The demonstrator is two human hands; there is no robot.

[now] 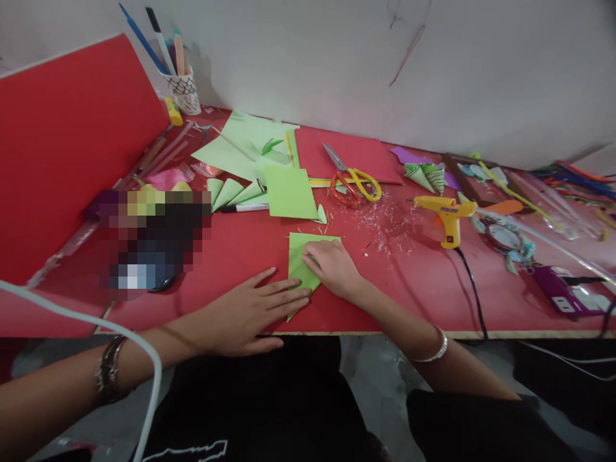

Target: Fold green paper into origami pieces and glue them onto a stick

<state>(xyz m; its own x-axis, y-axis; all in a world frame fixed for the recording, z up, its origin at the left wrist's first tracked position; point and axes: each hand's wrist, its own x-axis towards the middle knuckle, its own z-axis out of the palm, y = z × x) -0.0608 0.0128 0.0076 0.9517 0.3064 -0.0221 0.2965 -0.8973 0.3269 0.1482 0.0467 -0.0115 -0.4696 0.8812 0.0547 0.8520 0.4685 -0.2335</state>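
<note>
Folded grn paper (295, 256) under L fingers (290, 296) & R fingers (315, 250).

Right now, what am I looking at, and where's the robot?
There is no robot: these are a person's two bare hands. The single picture comes from a camera worn on the head, looking forward and down. On the red table, the fingers of the left hand lie flat on some green paper, and the right hand rests curled fingers on it. Beyond are another green sheet, scissors and a cup of pens. A yellow glue gun lies to the right. A blurred patch hides something at the left.
</note>
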